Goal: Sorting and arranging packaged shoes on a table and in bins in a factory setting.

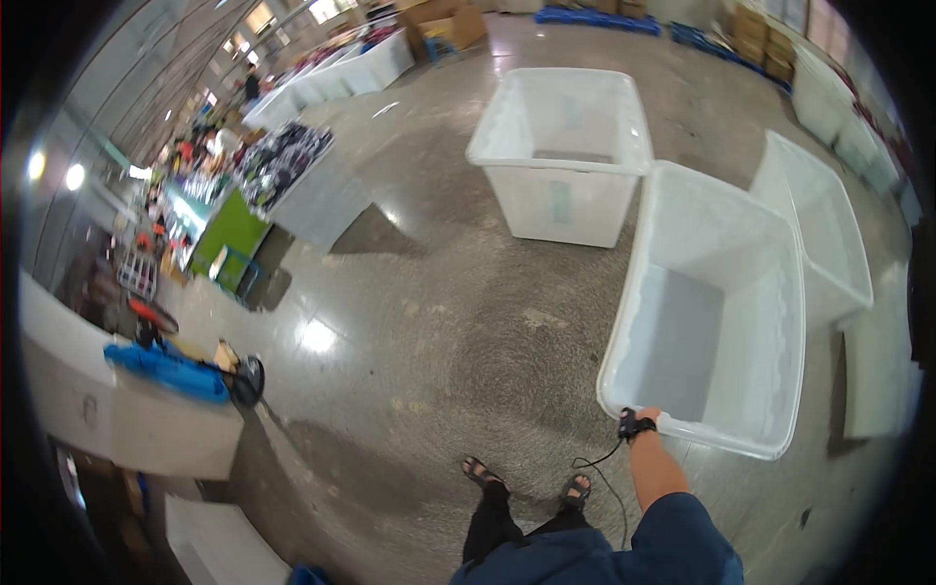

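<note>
My right hand [647, 418] is at the near left corner of a large white plastic bin [717, 432], its fingers closed over the rim. A black device is strapped to that wrist, and a thin black cable hangs from it toward the floor. The bin's inner walls and greyish bottom show from above. Just beyond it, close to its far left corner, a second white bin [561, 200] stands upright. A third white bin [834, 229] stands close along its right side. My left hand is out of view.
Left, a blue machine [171, 371] lies by a pale cabinet [166, 429]. Farther off, a green panel [229, 231] and a grey-sided container [317, 210] heaped with dark cloth stand on the concrete floor [419, 341]. More white bins, blue pallets [597, 20] and people are in the background.
</note>
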`<action>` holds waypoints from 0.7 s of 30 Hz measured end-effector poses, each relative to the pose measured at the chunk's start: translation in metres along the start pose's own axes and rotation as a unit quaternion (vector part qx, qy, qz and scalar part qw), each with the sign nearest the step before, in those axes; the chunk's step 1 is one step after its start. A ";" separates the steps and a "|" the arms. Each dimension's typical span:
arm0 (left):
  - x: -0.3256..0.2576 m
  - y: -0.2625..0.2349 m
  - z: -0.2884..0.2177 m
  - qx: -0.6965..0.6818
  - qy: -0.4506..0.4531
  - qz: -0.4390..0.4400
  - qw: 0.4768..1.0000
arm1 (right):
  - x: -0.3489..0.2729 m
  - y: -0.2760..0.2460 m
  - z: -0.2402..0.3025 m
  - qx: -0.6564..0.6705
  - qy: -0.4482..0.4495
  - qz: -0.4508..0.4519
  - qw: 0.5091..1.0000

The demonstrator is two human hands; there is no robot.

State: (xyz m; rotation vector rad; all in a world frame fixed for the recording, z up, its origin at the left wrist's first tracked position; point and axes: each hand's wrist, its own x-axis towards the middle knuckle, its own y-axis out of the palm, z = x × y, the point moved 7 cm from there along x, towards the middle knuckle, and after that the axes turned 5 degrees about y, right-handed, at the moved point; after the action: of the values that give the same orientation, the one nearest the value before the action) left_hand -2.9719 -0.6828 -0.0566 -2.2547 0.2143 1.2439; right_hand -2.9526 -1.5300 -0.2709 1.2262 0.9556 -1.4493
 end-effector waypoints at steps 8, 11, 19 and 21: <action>0.117 -0.107 -0.046 0.016 -0.040 -0.099 0.994 | -0.048 0.068 0.030 0.080 -0.233 0.100 0.964; 0.182 -0.139 -0.132 -0.165 0.025 -0.139 0.976 | -0.054 0.065 0.038 -0.416 -0.500 -0.218 0.727; 0.266 -0.265 -0.404 -0.104 0.254 -0.069 0.959 | -0.111 0.259 -0.300 -0.670 -0.083 0.098 0.732; 0.299 -0.284 -0.426 -0.124 0.237 -0.059 0.962 | -0.143 0.309 -0.351 -0.813 -0.063 0.160 0.557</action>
State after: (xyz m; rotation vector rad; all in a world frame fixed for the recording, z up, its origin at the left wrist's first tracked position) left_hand -2.3817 -0.6371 -0.0129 -2.7150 0.1003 0.6816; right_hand -2.5721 -1.2347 -0.1878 -0.1921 1.2687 0.0718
